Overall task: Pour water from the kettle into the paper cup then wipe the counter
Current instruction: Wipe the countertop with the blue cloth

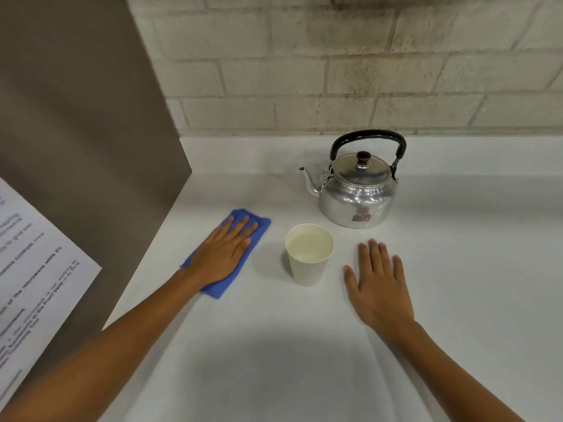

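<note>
Nearest me, both forearms reach over the white counter (274, 360). Her right hand (379, 287) lies flat and empty, fingers loosely spread, right of the paper cup (308, 254). That cup stands upright mid-counter with water in it, so the pouring looks done. Wiping seems under way: the left hand (224, 254) presses flat, fingers together, on the blue cloth (243, 239) near the counter's left edge, its long axis running diagonally toward the back wall. Farthest, the kettle (358, 193) sits upright, spout pointing left.
</note>
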Demonstrator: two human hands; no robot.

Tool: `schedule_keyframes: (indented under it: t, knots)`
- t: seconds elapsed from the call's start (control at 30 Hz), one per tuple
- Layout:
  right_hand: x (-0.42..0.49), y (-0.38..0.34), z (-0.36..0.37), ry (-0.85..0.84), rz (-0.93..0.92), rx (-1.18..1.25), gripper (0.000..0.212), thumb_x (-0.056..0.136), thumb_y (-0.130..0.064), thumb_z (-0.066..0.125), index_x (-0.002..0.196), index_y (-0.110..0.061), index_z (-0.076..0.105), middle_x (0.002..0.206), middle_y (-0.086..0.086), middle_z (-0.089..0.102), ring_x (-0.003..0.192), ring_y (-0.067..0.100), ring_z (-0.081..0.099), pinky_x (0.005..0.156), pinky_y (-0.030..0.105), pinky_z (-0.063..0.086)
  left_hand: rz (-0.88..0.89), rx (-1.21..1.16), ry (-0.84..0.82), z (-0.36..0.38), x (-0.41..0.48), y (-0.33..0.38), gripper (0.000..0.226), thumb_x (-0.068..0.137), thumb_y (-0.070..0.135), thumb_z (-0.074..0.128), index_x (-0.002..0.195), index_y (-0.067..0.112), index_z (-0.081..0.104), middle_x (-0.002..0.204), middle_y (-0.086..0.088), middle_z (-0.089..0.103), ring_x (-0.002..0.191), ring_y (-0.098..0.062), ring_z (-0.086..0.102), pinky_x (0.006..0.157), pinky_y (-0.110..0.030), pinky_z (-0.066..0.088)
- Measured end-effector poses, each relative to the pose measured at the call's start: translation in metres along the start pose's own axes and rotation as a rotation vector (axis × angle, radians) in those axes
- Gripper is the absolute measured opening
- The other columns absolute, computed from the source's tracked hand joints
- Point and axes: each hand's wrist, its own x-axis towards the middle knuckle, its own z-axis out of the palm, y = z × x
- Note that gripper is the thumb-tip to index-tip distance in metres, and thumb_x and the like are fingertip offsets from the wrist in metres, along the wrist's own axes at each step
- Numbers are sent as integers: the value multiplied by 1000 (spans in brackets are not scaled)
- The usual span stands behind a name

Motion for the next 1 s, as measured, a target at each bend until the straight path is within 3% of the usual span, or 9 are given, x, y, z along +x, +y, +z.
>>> schedule_keyframes:
  t: [0.1, 0.3, 0.53, 0.77, 1.0]
  knots:
    - [0, 0, -1, -2, -4, -14, 67, 93, -48, 12, 147, -9, 5, 159, 11, 6, 146, 24, 1, 120, 44, 5, -191, 40, 5, 3, 24, 39, 49, 99, 33, 15, 144, 24, 0, 157, -1, -1, 143, -22, -8, 118, -36, -3]
    - [0, 2, -2, -12, -19, -30, 67, 94, -48, 12, 147, -9, 5, 159, 12, 6, 146, 25, 2, 120, 44, 6, 14, -32, 79, 30, -78, 49, 49, 91, 50, 3, 138, 40, -11, 150, 18, -10, 138, -5, -19, 114, -26, -9]
    - [-1, 0, -2, -1, -17, -35, 66, 95, -46, 16, 147, -7, 7, 158, 13, 8, 146, 26, 3, 120, 45, 7, -310, 79, 19, 15, -16, 61, 51, 98, 35, 15, 145, 21, -2, 157, -3, -4, 143, -27, -11, 117, -41, -3]
    - [-1, 3, -2, -1, -24, -23, 66, 95, -47, 17, 147, -8, 7, 158, 12, 8, 146, 25, 3, 120, 45, 6, -120, 45, 117, 38, -101, 61, 49, 94, 44, 9, 135, 37, -16, 151, 15, -12, 139, -10, -18, 113, -27, -10]
    - [-1, 1, -2, 1, -11, -28, 65, 95, -46, 18, 147, -7, 8, 158, 12, 9, 146, 25, 4, 120, 45, 6, -400, 99, 47, 18, -59, 70, 51, 98, 34, 13, 144, 20, -5, 157, -4, -6, 143, -29, -11, 117, -42, -2]
